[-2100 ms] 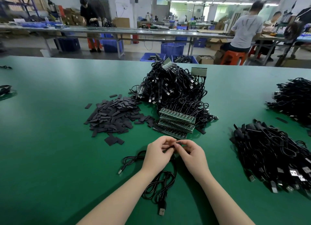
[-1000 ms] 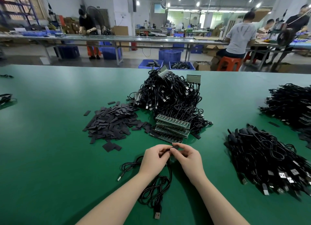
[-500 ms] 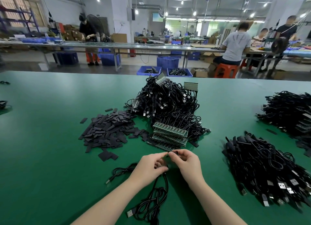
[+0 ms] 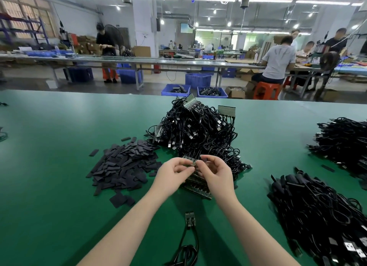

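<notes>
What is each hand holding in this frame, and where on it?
A circuit board: the left hand pinches its left end, the right hand its right end.

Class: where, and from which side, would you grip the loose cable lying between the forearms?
Probably pinch the small circuit board by its side edges, from above: it lies flat at the far end of the cable, whose near part is coiled.

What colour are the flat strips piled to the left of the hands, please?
The flat strips are matt black, seen best in the head view.
</notes>
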Demonstrator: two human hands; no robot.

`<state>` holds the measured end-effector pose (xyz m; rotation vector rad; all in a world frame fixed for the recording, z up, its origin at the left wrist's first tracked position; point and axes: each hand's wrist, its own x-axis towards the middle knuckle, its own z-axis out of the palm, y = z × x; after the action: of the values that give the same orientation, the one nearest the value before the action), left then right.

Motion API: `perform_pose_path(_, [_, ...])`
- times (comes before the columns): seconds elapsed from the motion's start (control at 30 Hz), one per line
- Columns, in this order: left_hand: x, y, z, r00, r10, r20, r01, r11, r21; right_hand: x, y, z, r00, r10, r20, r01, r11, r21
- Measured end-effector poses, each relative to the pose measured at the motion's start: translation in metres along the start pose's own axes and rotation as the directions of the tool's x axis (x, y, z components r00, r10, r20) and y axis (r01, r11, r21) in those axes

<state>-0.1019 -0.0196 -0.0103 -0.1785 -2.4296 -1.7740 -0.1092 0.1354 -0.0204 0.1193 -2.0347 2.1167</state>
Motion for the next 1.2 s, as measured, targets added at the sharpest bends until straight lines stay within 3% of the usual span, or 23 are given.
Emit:
perform_pose_path(0.27, [0.016, 0.015, 0.006, 0.997, 0.049, 0.066, -0.035, 0.98, -0.195, 0.014, -0.005, 0.007, 0.998, 0.008, -0.065, 0.005, 0.98, 0.198])
perform_pose_path(0.5, [0.02, 0.019, 0.015, 0.995, 0.097, -0.032, -0.101, 0.983, -0.152, 0.015, -0.007, 0.009, 0.99, 0.06, -0.129, -0.007, 0.927, 0.376])
perform_pose_path(1.0, [0.014, 0.035, 0.007, 0.988, 0.154, 0.004, -0.153, 0.984, -0.092, 0.0, -0.03, 0.004, 0.984, 0.038, -0.172, 0.039, 0.904, 0.426])
perform_pose_path(1.2, [0.006, 0.036, 0.007, 0.991, 0.128, 0.03, -0.125, 0.988, -0.092, -0.007, -0.035, 0.001, 0.987, 0.017, -0.16, 0.042, 0.934, 0.356])
